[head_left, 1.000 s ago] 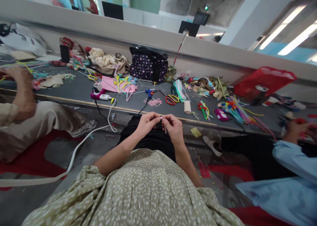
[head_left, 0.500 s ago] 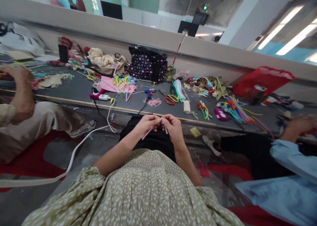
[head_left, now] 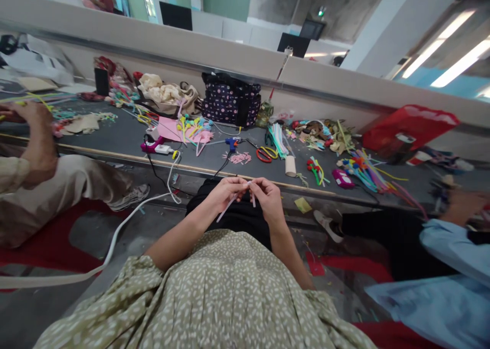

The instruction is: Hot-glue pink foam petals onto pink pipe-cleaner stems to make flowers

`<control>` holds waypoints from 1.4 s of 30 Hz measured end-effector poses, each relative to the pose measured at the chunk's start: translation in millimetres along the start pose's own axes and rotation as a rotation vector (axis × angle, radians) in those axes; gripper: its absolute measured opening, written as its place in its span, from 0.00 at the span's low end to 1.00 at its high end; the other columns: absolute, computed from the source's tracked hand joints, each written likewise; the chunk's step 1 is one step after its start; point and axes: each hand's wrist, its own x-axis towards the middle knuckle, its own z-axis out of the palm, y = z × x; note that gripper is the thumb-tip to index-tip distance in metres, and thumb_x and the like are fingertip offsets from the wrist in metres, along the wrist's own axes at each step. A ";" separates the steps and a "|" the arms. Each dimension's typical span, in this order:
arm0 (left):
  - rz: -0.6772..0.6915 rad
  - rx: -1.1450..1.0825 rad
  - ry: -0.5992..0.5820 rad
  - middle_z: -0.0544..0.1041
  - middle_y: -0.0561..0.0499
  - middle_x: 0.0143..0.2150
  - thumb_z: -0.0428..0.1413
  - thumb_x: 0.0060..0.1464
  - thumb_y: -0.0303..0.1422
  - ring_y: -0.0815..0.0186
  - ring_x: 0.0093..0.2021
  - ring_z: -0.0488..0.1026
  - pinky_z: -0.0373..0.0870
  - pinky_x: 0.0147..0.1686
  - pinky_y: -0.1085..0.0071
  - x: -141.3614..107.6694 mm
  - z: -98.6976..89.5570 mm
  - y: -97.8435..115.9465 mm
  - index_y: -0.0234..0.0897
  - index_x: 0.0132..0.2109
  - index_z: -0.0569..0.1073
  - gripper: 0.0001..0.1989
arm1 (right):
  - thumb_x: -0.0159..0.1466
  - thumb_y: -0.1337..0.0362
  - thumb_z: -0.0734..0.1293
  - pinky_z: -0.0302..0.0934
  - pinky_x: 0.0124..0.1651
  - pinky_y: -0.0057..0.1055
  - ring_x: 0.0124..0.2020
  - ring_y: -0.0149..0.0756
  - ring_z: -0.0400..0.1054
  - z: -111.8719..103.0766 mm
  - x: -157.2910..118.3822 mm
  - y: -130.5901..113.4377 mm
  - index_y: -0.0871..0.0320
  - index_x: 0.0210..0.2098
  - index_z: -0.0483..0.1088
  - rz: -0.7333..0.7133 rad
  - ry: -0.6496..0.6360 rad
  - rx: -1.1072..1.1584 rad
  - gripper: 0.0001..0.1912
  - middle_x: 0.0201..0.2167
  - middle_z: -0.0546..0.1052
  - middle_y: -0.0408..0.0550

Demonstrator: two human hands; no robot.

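Observation:
A pale pink pipe cleaner [head_left: 226, 209] is pinched between my two hands over my lap, just in front of the table edge. My left hand [head_left: 228, 190] grips it with the fingertips, and one end hangs down below that palm. Close beside it, my right hand [head_left: 265, 192] pinches the same strip, with a short end pointing down under the thumb. The bent middle between the fingertips is mostly hidden. Beyond my hands on the table lie small pink cut pieces [head_left: 240, 158], a blue glue gun [head_left: 230, 144] and red-handled scissors [head_left: 264, 154].
A dotted dark bag [head_left: 230, 100] stands against the partition. Bundled pipe cleaners [head_left: 278, 140], a beige cylinder [head_left: 290, 166] and a purple device [head_left: 342, 178] lie to the right. A white cable [head_left: 115, 237] hangs at left. People sit working on both sides.
My hands stay together in nearly the same place. The hanging ends of the pipe cleaner have shifted slightly, and the right end now points straighter down. The view has moved a little.

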 end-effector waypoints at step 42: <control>0.517 0.570 0.124 0.75 0.52 0.27 0.59 0.51 0.36 0.70 0.26 0.68 0.64 0.28 0.74 -0.9 7.9 -2.3 0.34 0.32 0.76 0.09 | 0.55 0.57 0.72 0.56 0.19 0.22 0.17 0.24 0.59 4.0 3.9 3.2 0.57 0.31 0.70 0.084 0.061 0.188 0.11 0.22 0.70 0.38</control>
